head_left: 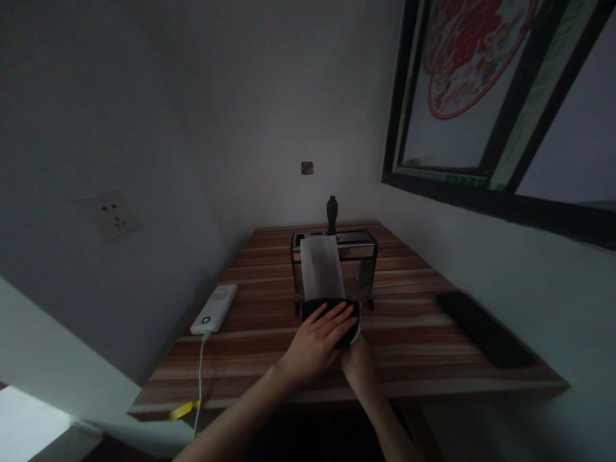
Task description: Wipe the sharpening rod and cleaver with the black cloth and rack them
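Observation:
A cleaver (321, 266) with a broad grey blade points away from me in the head view, its far end overlapping the front of a knife rack (357, 239). A black cloth-like piece (315, 309) with a pale edge lies across the near part of the blade. My left hand (321, 335) is over this piece, fingers stretched across it and pressing on it; its thumb is hidden. Below and to the right, my right hand (357, 360) is closed at the cleaver's handle end, with the handle and most fingers hidden. A black-handled tool (332, 213) stands upright in the rack.
On the left of the wood-grained table (260, 256) lies a white power bank (216, 309). Its white cable (201, 369), with a yellow tag (183, 410), hangs over the front edge. A flat black object (484, 328) lies at right. Walls bound the back and sides.

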`<action>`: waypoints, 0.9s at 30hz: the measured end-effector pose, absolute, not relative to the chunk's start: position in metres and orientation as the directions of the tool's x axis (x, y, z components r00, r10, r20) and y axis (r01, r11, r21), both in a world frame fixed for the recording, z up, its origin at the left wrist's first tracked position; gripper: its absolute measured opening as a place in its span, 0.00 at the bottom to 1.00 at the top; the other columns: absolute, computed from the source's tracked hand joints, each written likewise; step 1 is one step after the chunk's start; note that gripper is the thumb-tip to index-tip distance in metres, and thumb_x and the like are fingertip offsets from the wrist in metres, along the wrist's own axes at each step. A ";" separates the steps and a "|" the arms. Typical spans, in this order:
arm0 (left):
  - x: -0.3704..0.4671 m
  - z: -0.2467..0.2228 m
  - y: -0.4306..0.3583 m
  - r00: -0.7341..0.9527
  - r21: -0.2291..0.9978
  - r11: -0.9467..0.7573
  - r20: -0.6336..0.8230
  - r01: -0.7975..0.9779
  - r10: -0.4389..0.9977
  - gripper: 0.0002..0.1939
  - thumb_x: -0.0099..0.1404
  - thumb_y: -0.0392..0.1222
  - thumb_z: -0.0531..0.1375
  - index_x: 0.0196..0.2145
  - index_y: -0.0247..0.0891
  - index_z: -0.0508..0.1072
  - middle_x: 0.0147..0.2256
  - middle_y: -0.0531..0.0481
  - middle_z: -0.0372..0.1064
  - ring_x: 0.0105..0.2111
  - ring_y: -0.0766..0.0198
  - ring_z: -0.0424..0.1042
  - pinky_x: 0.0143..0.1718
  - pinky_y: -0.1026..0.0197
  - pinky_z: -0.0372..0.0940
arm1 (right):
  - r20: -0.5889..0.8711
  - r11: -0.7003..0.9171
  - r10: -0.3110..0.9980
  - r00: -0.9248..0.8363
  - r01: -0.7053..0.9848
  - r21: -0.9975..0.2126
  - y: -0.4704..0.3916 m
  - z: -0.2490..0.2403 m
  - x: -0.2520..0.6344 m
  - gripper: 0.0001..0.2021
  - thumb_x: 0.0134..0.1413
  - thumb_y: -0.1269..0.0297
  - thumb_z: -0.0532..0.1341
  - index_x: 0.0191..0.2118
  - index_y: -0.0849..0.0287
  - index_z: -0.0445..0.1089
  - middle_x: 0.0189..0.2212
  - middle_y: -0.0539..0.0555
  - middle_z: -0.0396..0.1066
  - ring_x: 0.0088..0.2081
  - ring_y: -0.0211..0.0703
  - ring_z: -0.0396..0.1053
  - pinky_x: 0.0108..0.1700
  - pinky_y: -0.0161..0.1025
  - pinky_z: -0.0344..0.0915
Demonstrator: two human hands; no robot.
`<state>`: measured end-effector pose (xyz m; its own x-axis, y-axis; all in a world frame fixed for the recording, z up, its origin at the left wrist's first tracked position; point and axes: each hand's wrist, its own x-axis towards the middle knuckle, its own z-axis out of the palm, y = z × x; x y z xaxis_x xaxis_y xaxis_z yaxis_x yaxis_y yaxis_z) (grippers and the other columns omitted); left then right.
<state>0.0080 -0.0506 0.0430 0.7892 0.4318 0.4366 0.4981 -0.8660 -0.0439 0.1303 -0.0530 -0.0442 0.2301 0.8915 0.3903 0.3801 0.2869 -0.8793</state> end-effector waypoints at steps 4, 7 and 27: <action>0.008 0.046 -0.051 0.783 -0.008 -0.864 0.427 0.503 0.452 0.25 0.63 0.36 0.50 0.58 0.39 0.52 0.59 0.48 0.50 0.60 0.64 0.43 0.59 0.52 0.44 | 0.395 0.298 0.896 0.204 0.385 -0.874 -0.055 -0.040 0.130 0.15 0.45 0.69 0.51 0.39 0.63 0.69 0.36 0.62 0.74 0.39 0.51 0.71 0.38 0.41 0.68; 0.009 0.049 -0.050 0.782 -0.006 -0.860 0.418 0.511 0.462 0.25 0.63 0.37 0.50 0.58 0.39 0.51 0.59 0.49 0.49 0.60 0.64 0.43 0.59 0.52 0.44 | 0.388 0.293 0.898 0.206 0.377 -0.878 -0.056 -0.038 0.130 0.16 0.45 0.70 0.51 0.41 0.64 0.68 0.37 0.62 0.73 0.40 0.52 0.71 0.40 0.42 0.67; 0.015 0.107 0.008 0.624 -0.032 -0.778 0.618 0.627 0.478 0.24 0.63 0.35 0.48 0.57 0.40 0.52 0.59 0.49 0.49 0.61 0.64 0.43 0.60 0.51 0.41 | 0.304 0.220 0.925 0.230 0.328 -0.918 -0.067 -0.022 0.129 0.14 0.51 0.62 0.53 0.43 0.62 0.61 0.20 0.49 0.67 0.16 0.37 0.64 0.18 0.31 0.59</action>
